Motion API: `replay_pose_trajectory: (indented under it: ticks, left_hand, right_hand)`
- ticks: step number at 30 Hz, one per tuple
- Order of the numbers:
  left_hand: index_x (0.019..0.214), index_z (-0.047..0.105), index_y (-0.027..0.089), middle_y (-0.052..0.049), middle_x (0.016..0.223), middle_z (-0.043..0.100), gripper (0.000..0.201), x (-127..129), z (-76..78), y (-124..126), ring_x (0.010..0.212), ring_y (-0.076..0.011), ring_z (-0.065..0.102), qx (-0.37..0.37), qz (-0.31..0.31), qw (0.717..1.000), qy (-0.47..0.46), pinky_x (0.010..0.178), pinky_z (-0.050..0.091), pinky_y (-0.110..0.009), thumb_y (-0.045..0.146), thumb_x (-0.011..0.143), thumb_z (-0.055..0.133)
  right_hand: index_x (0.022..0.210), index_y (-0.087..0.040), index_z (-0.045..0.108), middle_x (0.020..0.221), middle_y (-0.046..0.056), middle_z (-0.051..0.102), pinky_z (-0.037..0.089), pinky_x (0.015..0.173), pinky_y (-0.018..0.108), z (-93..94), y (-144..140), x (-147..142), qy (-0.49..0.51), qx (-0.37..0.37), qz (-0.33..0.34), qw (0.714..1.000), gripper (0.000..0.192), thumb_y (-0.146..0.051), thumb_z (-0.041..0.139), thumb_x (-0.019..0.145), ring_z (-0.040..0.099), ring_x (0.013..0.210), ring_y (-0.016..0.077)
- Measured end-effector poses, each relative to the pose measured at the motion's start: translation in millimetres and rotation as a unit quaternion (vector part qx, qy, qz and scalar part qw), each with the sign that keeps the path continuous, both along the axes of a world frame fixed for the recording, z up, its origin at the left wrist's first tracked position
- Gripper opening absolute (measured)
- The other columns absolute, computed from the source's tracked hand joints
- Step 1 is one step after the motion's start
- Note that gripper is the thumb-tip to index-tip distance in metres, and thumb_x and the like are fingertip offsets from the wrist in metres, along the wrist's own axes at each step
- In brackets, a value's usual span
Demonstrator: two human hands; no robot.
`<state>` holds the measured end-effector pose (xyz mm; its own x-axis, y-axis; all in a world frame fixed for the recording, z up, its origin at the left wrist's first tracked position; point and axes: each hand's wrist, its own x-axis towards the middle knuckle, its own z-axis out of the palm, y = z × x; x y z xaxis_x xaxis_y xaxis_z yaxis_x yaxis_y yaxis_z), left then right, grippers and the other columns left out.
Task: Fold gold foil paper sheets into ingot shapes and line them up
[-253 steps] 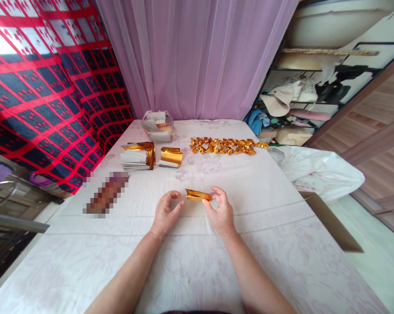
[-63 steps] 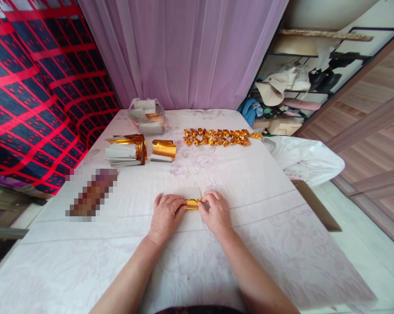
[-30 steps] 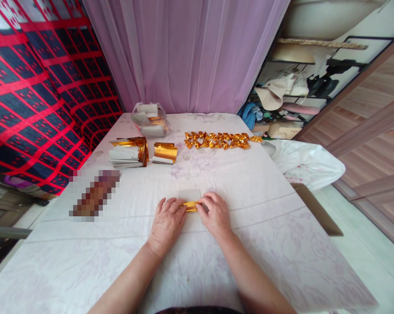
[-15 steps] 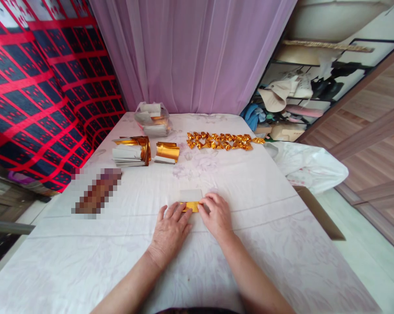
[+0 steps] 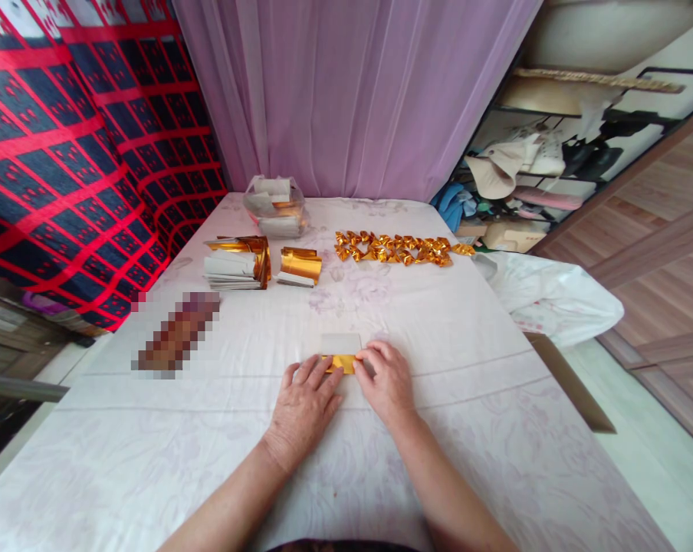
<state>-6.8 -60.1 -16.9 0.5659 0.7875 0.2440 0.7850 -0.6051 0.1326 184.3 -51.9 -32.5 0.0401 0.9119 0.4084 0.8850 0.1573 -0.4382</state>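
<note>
Foil-faced paper (image 5: pixel 340 343) lies flat on the floral-clothed table (image 5: pixel 335 491), a gold band along its six o'clock side and plain grey toward twelve. Taking the paper as the dial's centre, the left hand (image 5: pixel 309 399) sits at about seven to eight, fingers spread wide and laid over the band's nine o'clock end. From four o'clock the right hand (image 5: pixel 385 382) reaches in, thumb and forefinger narrowed in a pinch on the band's three o'clock end. So the gold runs between the two sets of fingertips, and the grey part sticks out beyond them at twelve. Farther off, twisted gold pieces (image 5: pixel 389 249) sit in rows toward one, a small paper stack (image 5: pixel 300 264) toward eleven.
</note>
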Motion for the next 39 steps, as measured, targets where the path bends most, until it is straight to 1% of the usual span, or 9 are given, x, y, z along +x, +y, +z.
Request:
replay_pose_trajectory:
  ticks: [6, 14, 28, 39]
  left_hand:
    - [0.130, 0.057, 0.027, -0.005, 0.137, 0.058, 0.037, 0.2, -0.6, 0.9, 0.126, -0.0276, 0.050, -0.003, -0.003, 1.000, -0.005, 0.100, 0.040, -0.048, 0.035, 0.094, 0.054]
    - [0.130, 0.056, 0.027, -0.004, 0.138, 0.057, 0.038, 0.3, -2.1, 0.2, 0.126, -0.0274, 0.049, -0.003, 0.001, 1.000, -0.007, 0.099, 0.039, -0.048, 0.036, 0.093, 0.055]
    - [0.132, 0.055, 0.027, -0.005, 0.139, 0.056, 0.039, 0.1, -2.1, 1.2, 0.126, -0.0273, 0.049, -0.004, 0.000, 1.000, 0.000, 0.099, 0.039, -0.048, 0.036, 0.094, 0.054]
    - [0.129, 0.057, 0.028, -0.004, 0.139, 0.057, 0.037, 0.9, -0.8, 1.2, 0.125, -0.0276, 0.050, 0.002, 0.003, 1.000, 0.002, 0.098, 0.039, -0.047, 0.036, 0.093, 0.054]
  right_hand:
    - [0.086, -0.023, 0.068, 0.100, 0.005, 0.063, 0.042, 0.083, 0.034, 2.8, -0.5, -0.5, 0.005, -0.001, 0.001, 1.000, 0.009, -0.022, 0.059, 0.084, 0.057, 0.092, 0.0204]
    - [0.087, -0.023, 0.067, 0.100, 0.005, 0.063, 0.042, 0.086, 0.034, 0.3, -0.2, 0.1, 0.001, 0.000, 0.004, 1.000, 0.008, -0.023, 0.059, 0.084, 0.057, 0.094, 0.0210]
    - [0.090, -0.021, 0.066, 0.100, 0.007, 0.063, 0.044, 0.086, 0.035, -0.9, 0.6, 1.6, 0.004, 0.008, 0.014, 1.000, 0.010, -0.023, 0.057, 0.085, 0.057, 0.094, 0.0214]
    - [0.090, -0.021, 0.067, 0.100, 0.007, 0.063, 0.044, 0.088, 0.036, -1.4, 0.0, 1.0, 0.013, 0.010, 0.013, 1.000, 0.011, -0.023, 0.056, 0.086, 0.057, 0.094, 0.0219]
